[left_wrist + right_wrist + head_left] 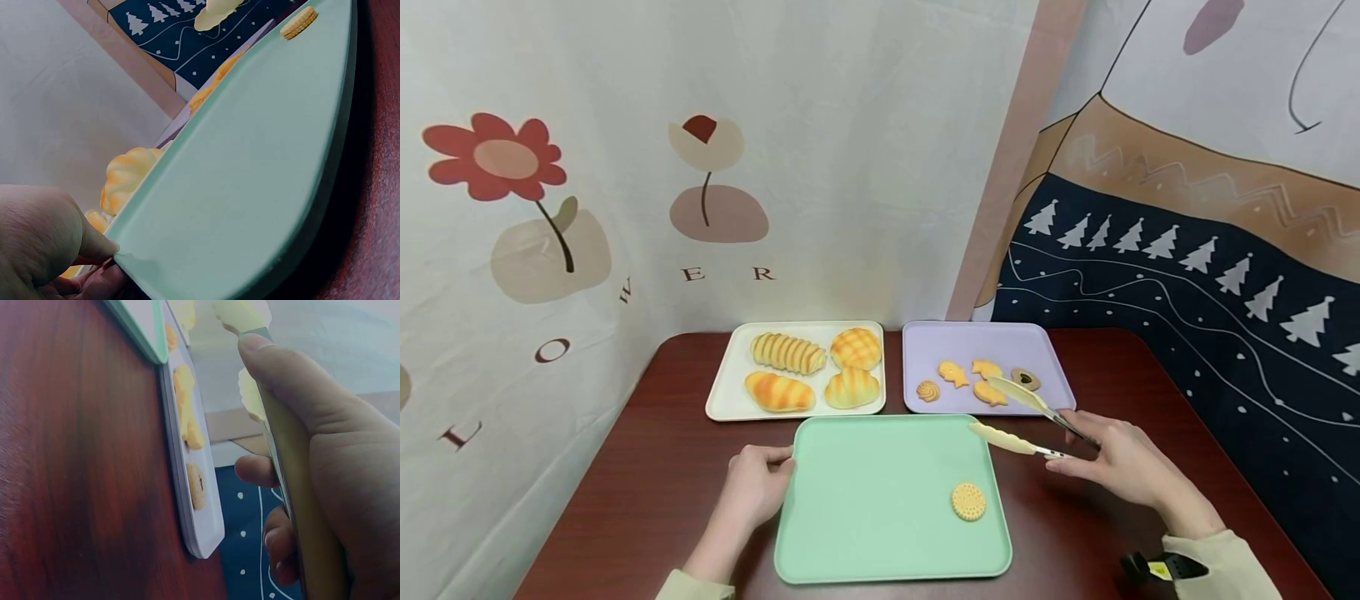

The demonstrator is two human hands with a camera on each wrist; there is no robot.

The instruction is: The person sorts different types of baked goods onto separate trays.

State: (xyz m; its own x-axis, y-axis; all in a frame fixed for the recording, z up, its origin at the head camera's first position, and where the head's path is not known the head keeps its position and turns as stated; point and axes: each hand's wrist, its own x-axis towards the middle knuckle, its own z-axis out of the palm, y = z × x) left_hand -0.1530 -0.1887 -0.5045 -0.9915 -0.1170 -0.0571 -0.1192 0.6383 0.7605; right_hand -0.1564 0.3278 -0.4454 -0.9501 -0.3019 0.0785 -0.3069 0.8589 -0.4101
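My left hand (758, 487) pinches the left edge of a green tray (880, 500), thumb on the rim in the left wrist view. One round biscuit (968, 502) lies on the tray's right side. In my right hand (1123, 458) is a pair of tongs (1011, 437) with cream scalloped tips; the tips stand apart with nothing between them. One tip overlaps the purple tray (925, 337) in the head view, the other the green tray's upper right corner. On the purple tray lie several small biscuits: fish-shaped ones (953, 372), a swirl (928, 391) and a heart-centred round one (1026, 380).
A white tray (721, 400) at the back left carries several breads, among them a ridged loaf (787, 353) and a round bun (856, 347). All the trays are on a dark red wooden table (647, 467). Printed curtains (865, 167) hang behind the table.
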